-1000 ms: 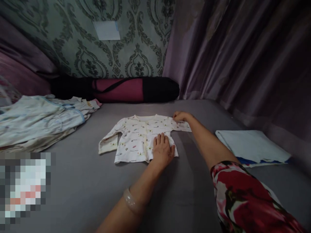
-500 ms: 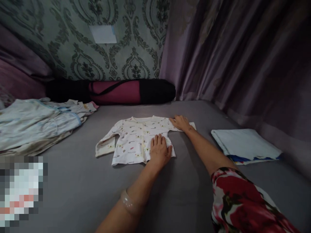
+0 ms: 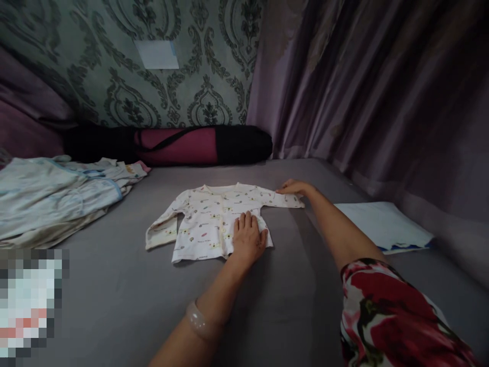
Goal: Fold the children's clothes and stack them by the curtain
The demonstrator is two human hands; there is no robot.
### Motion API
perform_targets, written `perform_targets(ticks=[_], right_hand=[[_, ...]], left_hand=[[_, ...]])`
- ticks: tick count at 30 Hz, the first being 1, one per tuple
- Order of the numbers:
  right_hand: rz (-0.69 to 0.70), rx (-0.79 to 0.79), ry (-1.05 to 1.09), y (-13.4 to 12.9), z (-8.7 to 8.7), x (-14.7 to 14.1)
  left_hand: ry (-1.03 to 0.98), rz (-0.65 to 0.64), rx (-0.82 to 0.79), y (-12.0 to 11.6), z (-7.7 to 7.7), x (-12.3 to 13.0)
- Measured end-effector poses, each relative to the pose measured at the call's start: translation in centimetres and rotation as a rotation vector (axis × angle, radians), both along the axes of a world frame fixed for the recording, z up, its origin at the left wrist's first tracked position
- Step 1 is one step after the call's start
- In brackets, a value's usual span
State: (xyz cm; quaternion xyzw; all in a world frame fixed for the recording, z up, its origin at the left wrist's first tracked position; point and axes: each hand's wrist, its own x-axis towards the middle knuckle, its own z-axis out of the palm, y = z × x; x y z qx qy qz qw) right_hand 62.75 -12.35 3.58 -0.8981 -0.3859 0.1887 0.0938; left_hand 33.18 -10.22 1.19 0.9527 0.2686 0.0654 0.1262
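A small white baby shirt with a scattered print and a yellowish button front lies spread face up on the grey sheet. My left hand rests flat on its lower front, fingers extended, pressing the cloth. At the upper edge of the sleeve on the right, my right hand touches the fabric with its fingers stretched out to the left. The other sleeve bends down at the left side of the shirt, apart from both hands.
A heap of pale baby clothes lies at the left. Folded white cloth with a blue edge sits at the right. A long black and maroon bag lies along the wall. Purple curtains hang at the right.
My right hand has slid outward along the sleeve, toward the cuff, and its wrist is raised. My left hand stays on the shirt front. The view has shifted slightly.
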Motion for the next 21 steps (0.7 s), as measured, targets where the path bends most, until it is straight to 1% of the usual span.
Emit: perform_targets(ticks=[2, 4, 6, 7, 8, 9, 12, 14, 16, 18, 21], right_hand=[[-0.005, -0.001, -0.061, -0.3, -0.5, -0.5], [-0.019, 0.024, -0.178, -0.8, -1.0, -1.0], [-0.051, 0.03, -0.282, -1.5, -1.3, -1.3], [-0.071, 0.032, -0.296, -2.0, -1.3, -1.3], [-0.095, 0.037, -0.267, -2.5, -1.2, -1.1], [-0.125, 0.051, -0.195, -2.9, -1.0, -0.9], [-0.222, 0.128, 0.093, -4.4, -0.1, 0.1], [-0.27, 0.195, 0.189, -5.1, 0.5, 0.3], [-0.303, 0.268, 0.214, -5.6, 0.6, 0.0], [-0.331, 0.306, 0.168, -5.9, 0.3, -0.7], [-0.348, 0.258, -0.004, -6.0, -0.4, -1.8]], left_hand=[[0.001, 0.0, 0.0, 0.0, 0.0, 0.0], [0.0, 0.004, 0.001, 0.0, 0.0, 0.0], [-0.004, 0.006, 0.006, 0.0, -0.1, 0.0], [-0.006, 0.006, 0.009, 0.0, -0.1, 0.0], [-0.009, 0.006, 0.012, 0.0, -0.2, 0.0], [-0.013, 0.004, 0.015, 0.0, -0.2, 0.0], [-0.022, 0.004, 0.026, 0.0, -0.4, 0.0], [-0.033, 0.009, 0.039, 0.0, -0.5, 0.0], [-0.045, 0.014, 0.052, 0.0, -0.6, 0.0], [-0.049, 0.015, 0.057, 0.0, -0.7, 0.0], [-0.051, 0.008, 0.053, 0.1, -0.8, 0.0]])
